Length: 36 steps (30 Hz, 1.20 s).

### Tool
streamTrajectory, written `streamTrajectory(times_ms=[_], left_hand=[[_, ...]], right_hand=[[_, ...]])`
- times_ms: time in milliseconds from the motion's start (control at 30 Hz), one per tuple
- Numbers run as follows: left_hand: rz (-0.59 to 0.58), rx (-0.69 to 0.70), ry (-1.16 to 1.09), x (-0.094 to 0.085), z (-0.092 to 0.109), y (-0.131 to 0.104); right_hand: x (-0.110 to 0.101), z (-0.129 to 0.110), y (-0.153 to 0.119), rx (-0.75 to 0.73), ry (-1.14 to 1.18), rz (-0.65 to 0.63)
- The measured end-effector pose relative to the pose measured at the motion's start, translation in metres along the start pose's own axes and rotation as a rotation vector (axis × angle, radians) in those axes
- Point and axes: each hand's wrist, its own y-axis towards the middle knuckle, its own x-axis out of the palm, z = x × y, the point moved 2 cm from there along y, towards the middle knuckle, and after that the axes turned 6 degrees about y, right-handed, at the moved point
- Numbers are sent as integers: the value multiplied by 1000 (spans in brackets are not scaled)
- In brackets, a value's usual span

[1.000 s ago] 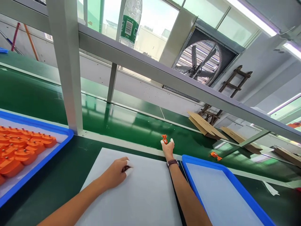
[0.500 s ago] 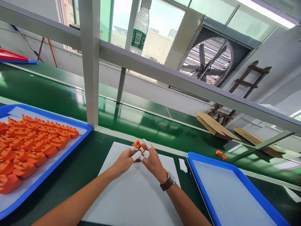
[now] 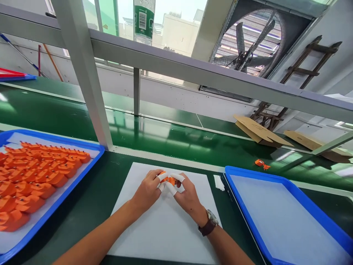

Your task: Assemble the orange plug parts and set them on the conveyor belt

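A small orange plastic part (image 3: 171, 180) is held between both hands above a white sheet (image 3: 165, 228). My left hand (image 3: 147, 188) pinches its left side, with white covers on the thumb and fingertip. My right hand (image 3: 189, 195) grips the right side, its thumb and index finger also covered in white, and a watch (image 3: 210, 223) is on that wrist. The fingers hide most of the part, so its exact kind does not show.
At left, a blue-rimmed tray (image 3: 62, 191) holds many orange parts (image 3: 41, 173) in rows. To the right stands another blue tray (image 3: 275, 206) with a white lining. One orange piece (image 3: 261, 164) lies on the green conveyor belt (image 3: 176, 141). A metal post (image 3: 85, 73) rises at back left.
Both hands have turned the orange part and closed in around it, covering more of it. The hands sit slightly lower, and the camera view has tilted and shifted.
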Motion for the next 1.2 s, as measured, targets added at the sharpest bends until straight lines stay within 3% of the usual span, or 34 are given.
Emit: streamTrajectory(times_ms=[200,433,567,700,867,933,1100,1200], left_hand=[[-45,-123,3,5,4,-1],[-149,-155,96,2,-4,-1],[-139,-156,98,1,-8,0],[-121,-230,43,2,-7,0],[-252,-321,-15,4,-3,3],[-257,-345,-8,4,-4,3],[-142,-386,55,5,-11,-1],[-212,-301,122,4,-7,-2]], right_hand=[[2,11,-6,240,211,67],[7,0,-9,113,276,49],[8,-5,-13,36,276,1],[10,3,-14,132,318,19],[7,13,-12,282,367,69],[4,11,-11,239,330,52],[3,3,-11,1,234,-41],[3,6,-11,41,230,-28]])
